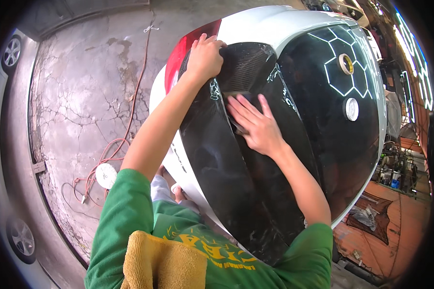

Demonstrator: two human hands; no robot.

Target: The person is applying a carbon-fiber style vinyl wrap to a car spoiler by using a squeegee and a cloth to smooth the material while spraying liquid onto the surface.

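My left hand (205, 58) curls its fingers over the upper left edge of a dark, carbon-patterned car panel (246, 202), beside a red tail light (177, 65). My right hand (255, 123) presses a flat, brownish-grey pad (235, 96) against that panel, fingers spread over it; the pad is mostly hidden and blurred. The panel has whitish scuffs along its seams and is part of a white car body (289, 21). To the right, the glossy dark rear window (337, 144) bears a roll of tape (345, 64) and a white round item (351, 109). A yellow towel (164, 260) hangs at my front.
A red hose (135, 125) and a white disc (106, 176) lie on cracked concrete (82, 96) at left. A car with visible wheels (21, 236) stands at the far left. Cluttered equipment (395, 168) and an orange surface (395, 216) are at the right, beside the white car.
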